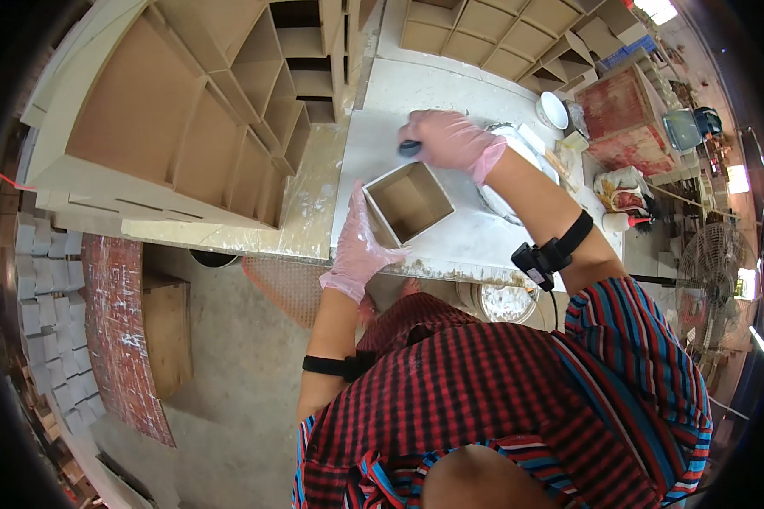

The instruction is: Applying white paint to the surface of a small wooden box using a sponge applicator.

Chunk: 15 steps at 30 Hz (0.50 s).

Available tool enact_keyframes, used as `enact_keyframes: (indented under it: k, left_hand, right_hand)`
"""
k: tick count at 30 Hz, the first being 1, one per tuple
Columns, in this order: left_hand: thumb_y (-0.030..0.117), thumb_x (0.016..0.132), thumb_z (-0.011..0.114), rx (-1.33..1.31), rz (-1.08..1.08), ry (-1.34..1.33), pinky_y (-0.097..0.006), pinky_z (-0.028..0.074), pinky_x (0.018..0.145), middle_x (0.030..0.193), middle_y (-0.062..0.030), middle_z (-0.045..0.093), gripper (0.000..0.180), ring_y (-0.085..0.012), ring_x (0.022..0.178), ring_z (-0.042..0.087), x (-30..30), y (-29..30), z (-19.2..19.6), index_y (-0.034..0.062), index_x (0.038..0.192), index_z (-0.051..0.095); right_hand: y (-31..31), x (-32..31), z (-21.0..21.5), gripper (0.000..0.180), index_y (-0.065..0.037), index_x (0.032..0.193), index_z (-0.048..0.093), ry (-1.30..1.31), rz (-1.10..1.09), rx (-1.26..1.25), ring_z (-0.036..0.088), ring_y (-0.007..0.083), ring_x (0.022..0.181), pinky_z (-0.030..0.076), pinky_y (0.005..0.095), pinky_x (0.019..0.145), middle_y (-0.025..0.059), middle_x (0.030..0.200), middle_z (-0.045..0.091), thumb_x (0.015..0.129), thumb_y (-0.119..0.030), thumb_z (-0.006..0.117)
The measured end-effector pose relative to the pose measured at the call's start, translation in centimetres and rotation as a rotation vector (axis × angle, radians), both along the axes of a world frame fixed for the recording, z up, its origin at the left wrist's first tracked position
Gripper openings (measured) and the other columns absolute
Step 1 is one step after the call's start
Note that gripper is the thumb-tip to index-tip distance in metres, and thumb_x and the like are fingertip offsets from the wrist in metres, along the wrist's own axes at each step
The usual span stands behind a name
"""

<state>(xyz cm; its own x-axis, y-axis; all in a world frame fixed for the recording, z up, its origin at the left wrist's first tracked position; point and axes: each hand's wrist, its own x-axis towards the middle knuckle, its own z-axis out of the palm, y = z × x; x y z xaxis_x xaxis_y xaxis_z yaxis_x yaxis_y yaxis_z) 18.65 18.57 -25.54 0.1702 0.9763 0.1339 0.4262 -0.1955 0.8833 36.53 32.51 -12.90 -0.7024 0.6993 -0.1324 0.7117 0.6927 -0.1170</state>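
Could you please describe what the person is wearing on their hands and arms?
Both the left hand and the right hand wear thin pink disposable gloves. Each forearm carries a black strap; the right one holds a small black device with a cable. Short sleeves are red-and-black striped with blue trim.

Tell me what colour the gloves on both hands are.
Pink, on the left hand and right hand; the head view shows it.

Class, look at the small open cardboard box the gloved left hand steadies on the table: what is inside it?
The small open box shows only its bare brown floor and inner walls; nothing lies in it. The left hand covers its near-left wall, so that outer side is hidden. The right hand holds a dark tool behind it.
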Motion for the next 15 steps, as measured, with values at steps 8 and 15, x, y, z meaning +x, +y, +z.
enact_keyframes:
  k: [8, 15]
  left_hand:
    - [0.023, 0.047, 0.092, -0.065, 0.005, 0.039, -0.035, 0.029, 0.114, 0.148, -0.0246, 0.027, 0.138, -0.0363, 0.137, 0.031, 0.0, -0.3, 0.0, 0.0003, 0.149, 0.002]
    - [0.023, 0.046, 0.092, -0.039, -0.020, -0.006, -0.035, 0.028, 0.114, 0.149, -0.0226, 0.027, 0.138, -0.0338, 0.137, 0.032, 0.0, 0.1, -0.3, -0.0004, 0.149, 0.005]
  right_hand:
    - [0.5, 2.8, -1.3, 0.017, -0.014, 0.093, 0.068, 0.027, -0.098, -0.033, 0.063, 0.0321, 0.089, 0.050, 0.0414, 0.077, 0.0108, 0.092, 0.063, 0.076, -0.016, 0.066]
    - [-1.3, 2.5, -1.7, 0.025, -0.012, 0.104, 0.067, 0.195, -0.094, -0.108, 0.062, 0.0345, 0.090, 0.050, 0.0409, 0.080, 0.0138, 0.095, 0.063, 0.079, -0.017, 0.067]
